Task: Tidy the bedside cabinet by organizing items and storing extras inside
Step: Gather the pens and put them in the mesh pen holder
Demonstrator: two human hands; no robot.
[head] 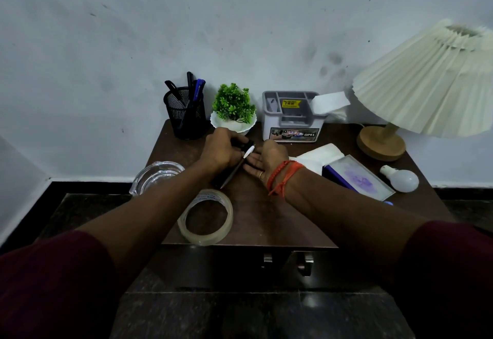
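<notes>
The left hand pinches a pen lying diagonally toward the mesh holder up-left, nearer it than the flat, spread right hand.

smudged white wall | dark stone floor | black skirting

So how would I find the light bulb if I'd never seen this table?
Start at the lamp with the cream pleated shade on the right side of the cabinet top. Look just in front of its round wooden base, near the right edge. The light bulb lies there on its side, the only smooth white rounded thing, beside the purple box.
</notes>
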